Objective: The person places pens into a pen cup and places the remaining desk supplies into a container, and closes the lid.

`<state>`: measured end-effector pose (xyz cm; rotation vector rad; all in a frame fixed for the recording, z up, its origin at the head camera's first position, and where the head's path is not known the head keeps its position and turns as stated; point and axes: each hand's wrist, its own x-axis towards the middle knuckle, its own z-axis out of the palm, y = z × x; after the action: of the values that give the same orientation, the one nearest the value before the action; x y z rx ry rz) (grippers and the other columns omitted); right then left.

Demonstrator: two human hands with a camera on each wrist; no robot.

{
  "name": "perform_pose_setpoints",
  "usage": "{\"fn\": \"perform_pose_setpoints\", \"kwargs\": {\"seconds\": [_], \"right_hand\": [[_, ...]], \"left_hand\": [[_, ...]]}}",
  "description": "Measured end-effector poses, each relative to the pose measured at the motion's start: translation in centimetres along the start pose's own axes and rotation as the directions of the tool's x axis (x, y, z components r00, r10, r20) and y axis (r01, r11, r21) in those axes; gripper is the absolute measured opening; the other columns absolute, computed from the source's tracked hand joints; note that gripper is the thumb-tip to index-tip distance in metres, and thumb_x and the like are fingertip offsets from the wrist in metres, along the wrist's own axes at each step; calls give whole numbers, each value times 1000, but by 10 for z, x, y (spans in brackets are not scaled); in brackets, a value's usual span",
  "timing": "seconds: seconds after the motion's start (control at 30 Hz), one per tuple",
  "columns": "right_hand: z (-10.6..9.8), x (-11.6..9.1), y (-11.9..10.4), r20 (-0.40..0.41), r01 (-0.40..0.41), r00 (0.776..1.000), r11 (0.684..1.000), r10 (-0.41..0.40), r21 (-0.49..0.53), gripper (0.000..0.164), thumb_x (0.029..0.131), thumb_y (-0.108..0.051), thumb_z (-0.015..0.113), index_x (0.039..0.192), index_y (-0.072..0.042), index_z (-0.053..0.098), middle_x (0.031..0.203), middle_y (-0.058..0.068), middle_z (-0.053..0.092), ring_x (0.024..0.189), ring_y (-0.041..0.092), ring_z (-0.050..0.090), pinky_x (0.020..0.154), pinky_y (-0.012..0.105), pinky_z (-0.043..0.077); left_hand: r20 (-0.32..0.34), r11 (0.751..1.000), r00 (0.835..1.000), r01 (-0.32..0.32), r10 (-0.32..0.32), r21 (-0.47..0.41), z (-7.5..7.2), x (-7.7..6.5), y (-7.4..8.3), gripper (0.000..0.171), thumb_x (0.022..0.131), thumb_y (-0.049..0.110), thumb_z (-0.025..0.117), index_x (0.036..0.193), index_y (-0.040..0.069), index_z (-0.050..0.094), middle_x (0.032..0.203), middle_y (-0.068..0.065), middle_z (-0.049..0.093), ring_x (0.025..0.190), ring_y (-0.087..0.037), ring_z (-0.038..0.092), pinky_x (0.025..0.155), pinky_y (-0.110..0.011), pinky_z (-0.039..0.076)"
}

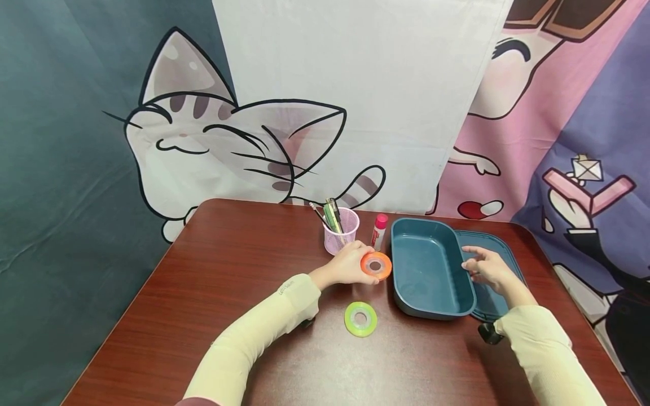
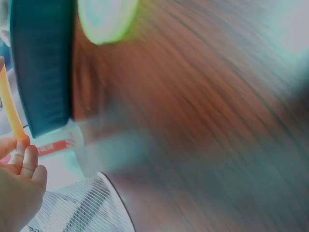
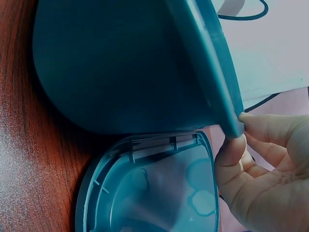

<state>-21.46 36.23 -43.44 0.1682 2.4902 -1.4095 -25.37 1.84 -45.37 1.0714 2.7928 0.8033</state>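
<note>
My left hand (image 1: pixel 354 264) holds an orange roll of tape (image 1: pixel 368 271) between thumb and fingers, just left of a teal plastic box (image 1: pixel 431 270). In the left wrist view the orange tape (image 2: pixel 10 106) is seen edge-on at the fingertips. My right hand (image 1: pixel 487 269) pinches the box's right rim; in the right wrist view the thumb and fingers (image 3: pixel 231 157) grip that rim (image 3: pixel 227 104). The box's inside looks bare. Partly under its right side lies a teal lid (image 1: pixel 495 304). A green roll of tape (image 1: pixel 348 319) lies flat on the table, nearer me.
Behind my left hand stands a pink mesh cup (image 1: pixel 332 243) with several pens and a pencil. A glue stick (image 1: pixel 378 231) with a red cap stands upright between cup and box. The brown table (image 1: pixel 223 270) backs onto a printed cloth (image 1: pixel 365 67).
</note>
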Motion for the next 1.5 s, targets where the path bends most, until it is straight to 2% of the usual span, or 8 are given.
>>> {"fn": "perform_pose_setpoints", "kwargs": {"seconds": [0.27, 0.6, 0.8, 0.93, 1.2, 1.5], "right_hand": [[1, 1, 1, 3, -12, 1000, 1000, 12, -2, 60, 86, -11, 51, 137, 2, 22, 88, 3, 48, 69, 10, 49, 65, 31, 49], [0, 1, 0, 6, -2, 1000, 1000, 2, -5, 60, 86, -11, 51, 137, 2, 22, 86, 3, 48, 68, 10, 49, 65, 31, 49], [0, 1, 0, 1, -1, 1000, 1000, 1, -7, 60, 86, -11, 52, 136, 3, 22, 86, 3, 48, 67, 9, 49, 64, 31, 49], [0, 1, 0, -1, 0, 1000, 1000, 0, -9, 60, 86, -10, 52, 136, 3, 22, 84, 2, 48, 67, 9, 49, 64, 31, 49], [-1, 0, -1, 0, -2, 1000, 1000, 2, -14, 59, 86, -10, 51, 136, 3, 22, 83, 2, 48, 67, 10, 49, 65, 31, 49], [0, 0, -1, -8, 1, 1000, 1000, -1, -10, 60, 86, -10, 52, 136, 3, 23, 87, 6, 47, 67, 9, 48, 63, 30, 49]], "left_hand": [[-4, 1000, 1000, -3, 3, -30, 3, 13, 19, 59, 63, 48, 72, 110, 16, 56, 101, -1, 52, 93, -12, 46, 74, -22, 37], [26, 1000, 1000, 11, -11, -13, 14, 29, 39, 67, 64, 49, 71, 119, 15, 53, 105, -1, 51, 96, -11, 45, 75, -19, 39], [37, 998, 999, -31, 29, 59, 19, 39, 47, 68, 64, 52, 69, 119, 15, 52, 106, 0, 50, 94, -12, 43, 71, -18, 38], [35, 989, 998, -50, 45, 136, 22, 46, 51, 70, 63, 55, 67, 119, 16, 52, 107, 2, 49, 95, -12, 42, 76, -20, 38], [105, 956, 991, -108, 82, 272, 31, 55, 62, 72, 65, 58, 64, 124, 18, 50, 111, 4, 48, 101, -10, 41, 89, -24, 36], [149, 911, 982, -165, 116, 378, 40, 57, 71, 72, 65, 59, 63, 124, 20, 51, 108, 5, 49, 101, -10, 42, 89, -24, 34]]}}
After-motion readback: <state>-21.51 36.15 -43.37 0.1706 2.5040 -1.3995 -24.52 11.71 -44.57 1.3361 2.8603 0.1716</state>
